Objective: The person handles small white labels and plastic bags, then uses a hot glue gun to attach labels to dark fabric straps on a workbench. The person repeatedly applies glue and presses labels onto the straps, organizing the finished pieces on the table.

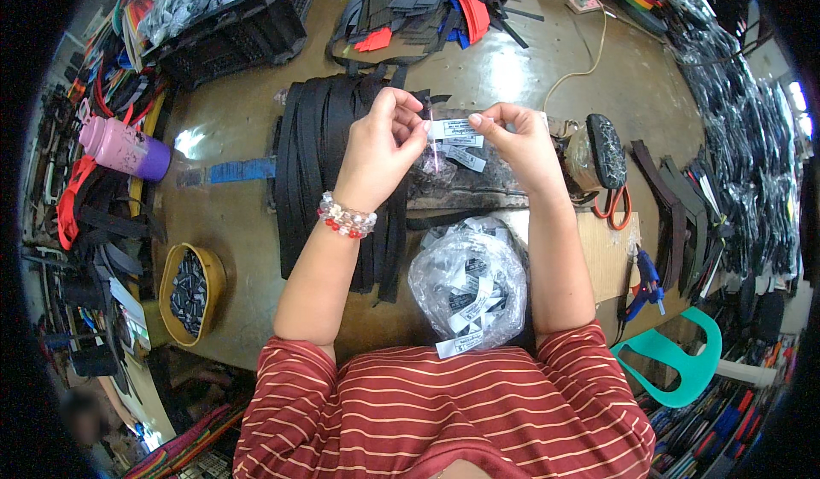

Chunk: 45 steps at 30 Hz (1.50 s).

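A small white printed label (453, 129) is stretched between my two hands above the table. My right hand (523, 146) pinches its right end between thumb and finger. Against its left end are the bent, closed fingers of my left hand (382, 150); a thin shiny clear strip shows beside them, and what they grip is unclear. Another white label (465, 159) lies just below, on a dark block wrapped in clear plastic (470, 190). Closer to me sits a clear plastic bag (427, 274) of similar labels. Long black straps (312, 163) lie in a stack under my left forearm.
A yellow tub (218, 287) of small dark pieces and a pink-purple bottle (124, 146) stand left. Orange-handled scissors (618, 210), a dark pincushion-like pad (606, 150) and a blue tool (647, 284) lie right. A black crate (239, 39) and strap bundles (418, 5) are behind.
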Each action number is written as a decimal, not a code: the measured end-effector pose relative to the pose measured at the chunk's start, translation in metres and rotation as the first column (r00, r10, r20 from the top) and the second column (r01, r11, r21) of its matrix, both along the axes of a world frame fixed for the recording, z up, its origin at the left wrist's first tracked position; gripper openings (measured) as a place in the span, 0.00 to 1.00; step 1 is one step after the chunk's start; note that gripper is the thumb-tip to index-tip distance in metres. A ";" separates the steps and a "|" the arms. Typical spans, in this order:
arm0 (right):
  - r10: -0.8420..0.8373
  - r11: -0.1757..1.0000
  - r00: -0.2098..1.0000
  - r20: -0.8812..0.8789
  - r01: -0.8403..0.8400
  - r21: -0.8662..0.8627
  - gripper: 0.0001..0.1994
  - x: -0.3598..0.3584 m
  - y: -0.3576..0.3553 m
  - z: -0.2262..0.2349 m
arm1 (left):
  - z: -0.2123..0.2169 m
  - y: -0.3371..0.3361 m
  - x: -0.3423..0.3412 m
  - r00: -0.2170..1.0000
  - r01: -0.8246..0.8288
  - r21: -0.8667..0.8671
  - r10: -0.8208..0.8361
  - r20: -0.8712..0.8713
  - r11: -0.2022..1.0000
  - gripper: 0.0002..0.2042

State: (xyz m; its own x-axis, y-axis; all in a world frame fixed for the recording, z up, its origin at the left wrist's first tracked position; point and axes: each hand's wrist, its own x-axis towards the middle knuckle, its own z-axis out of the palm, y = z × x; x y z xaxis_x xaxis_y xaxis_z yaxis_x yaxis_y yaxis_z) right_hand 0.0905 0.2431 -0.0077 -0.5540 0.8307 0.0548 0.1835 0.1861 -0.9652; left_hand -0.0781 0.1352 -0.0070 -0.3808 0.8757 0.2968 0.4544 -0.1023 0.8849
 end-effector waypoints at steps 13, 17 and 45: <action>-0.203 0.916 0.876 0.438 0.012 0.400 0.16 -0.005 -0.003 -0.005 | 0.002 -0.003 -0.006 0.991 -0.015 0.011 0.016 -0.130 1.000 0.09; -0.066 0.856 0.829 0.556 -0.240 0.458 0.23 0.002 -0.004 -0.004 | 0.017 -0.015 -0.026 0.709 0.096 0.285 -0.267 0.653 0.954 0.08; 0.488 0.370 0.710 0.507 -0.695 0.617 0.12 -0.227 -0.253 0.038 | -0.061 -0.317 0.012 0.327 -0.263 0.048 0.043 0.944 0.964 0.14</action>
